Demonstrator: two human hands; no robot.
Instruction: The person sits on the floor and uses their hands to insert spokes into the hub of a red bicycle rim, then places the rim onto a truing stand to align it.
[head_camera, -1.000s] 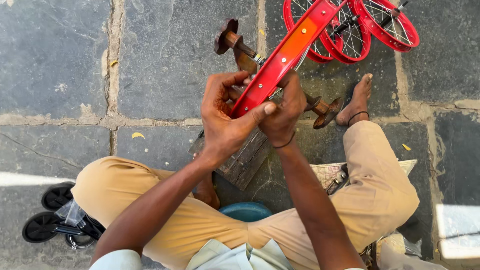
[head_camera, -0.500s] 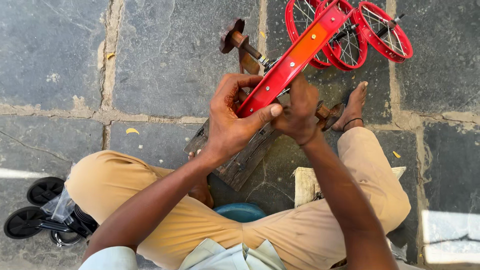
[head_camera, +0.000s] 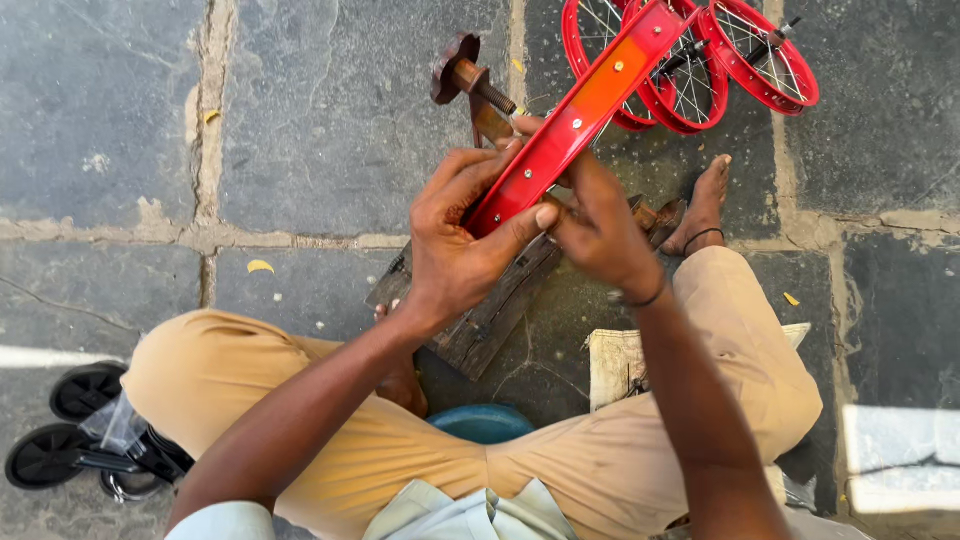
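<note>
Still gripping the red wheel rim (head_camera: 580, 115) edge-on above the wooden block (head_camera: 480, 320), left hand (head_camera: 465, 240) wrapped round it as before; right hand (head_camera: 600, 225) now slid lower, fingers pinched closed at the rim's underside; red wheels (head_camera: 700, 60) beyond.

place: outdoor pavement workshop | signs: stone slabs (head_camera: 330, 120); red spoked wheels (head_camera: 700, 60); rusty tools (head_camera: 465, 78)
</note>
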